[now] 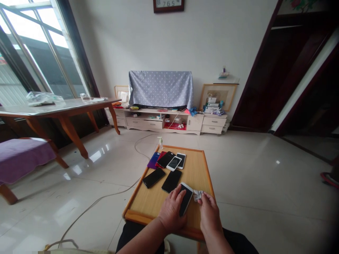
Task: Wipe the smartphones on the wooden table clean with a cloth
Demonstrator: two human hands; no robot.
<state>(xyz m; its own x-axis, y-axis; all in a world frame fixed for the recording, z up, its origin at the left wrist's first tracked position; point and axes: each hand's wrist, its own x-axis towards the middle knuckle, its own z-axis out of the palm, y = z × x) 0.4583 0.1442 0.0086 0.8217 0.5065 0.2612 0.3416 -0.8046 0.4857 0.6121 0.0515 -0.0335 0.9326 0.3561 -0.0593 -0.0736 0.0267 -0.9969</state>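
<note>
A small wooden table [197, 165] stands in front of me with several phones on it. My left hand [171, 211] lies over a white-edged phone [187, 198] with a black screen, fingers curled on its left side, holding it on the table. My right hand [209, 211] is closed on a small crumpled grey cloth [197, 195] just right of that phone's top. Two black phones [154, 177] [172, 181] lie further out. Beyond them a purple phone [153, 160], a red one, a black one and two white ones [174, 163] lie in a row.
A small pump bottle [160, 142] stands at the table's far left corner. A cable [100, 199] runs across the tiled floor on the left. A large wooden table [60, 111] and purple-covered seat [23, 157] are at the left. A low white cabinet [169, 121] lines the far wall.
</note>
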